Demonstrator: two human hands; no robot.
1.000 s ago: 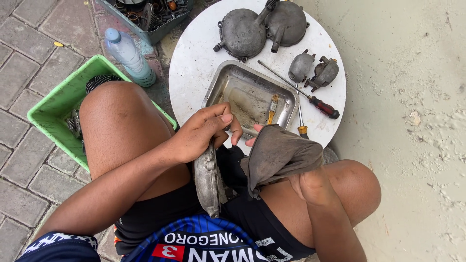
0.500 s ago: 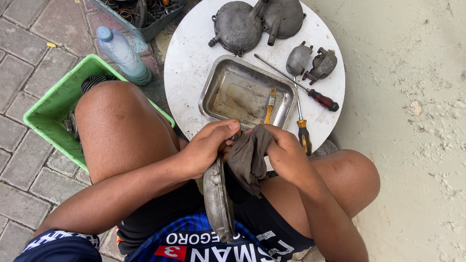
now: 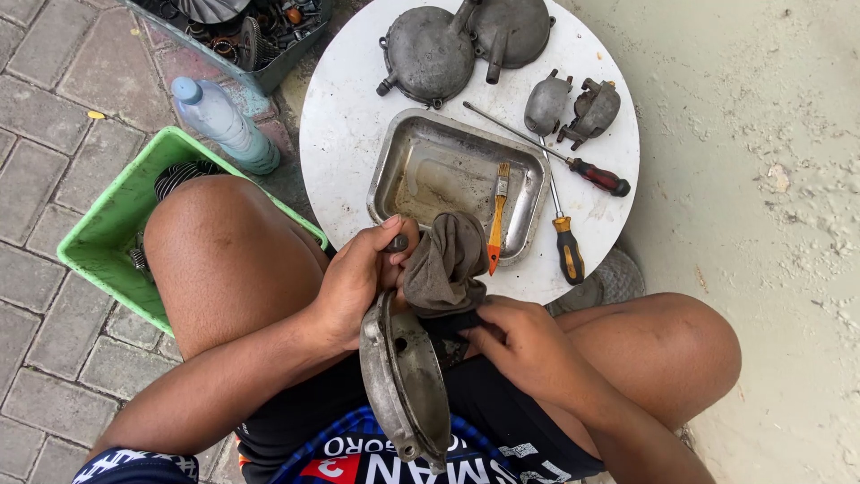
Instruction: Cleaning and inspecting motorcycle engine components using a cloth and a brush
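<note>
Metal cover (image 3: 405, 381) was held upright over the lap, gripped at its rim by the left hand (image 3: 358, 282); grey rag (image 3: 445, 264) was clasped by the right hand (image 3: 528, 345), just before the tabletop (image 3: 345, 134).

Bright, even daylight; soft shadows; sharp.

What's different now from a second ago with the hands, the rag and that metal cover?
The right hand, earlier out of sight behind the grey rag, now presses it against the metal cover. The left hand has shifted from the tray's edge to grip the cover's top, and the cover sits more in view, edge-on. The tray, brush and screwdrivers stayed put.
</note>
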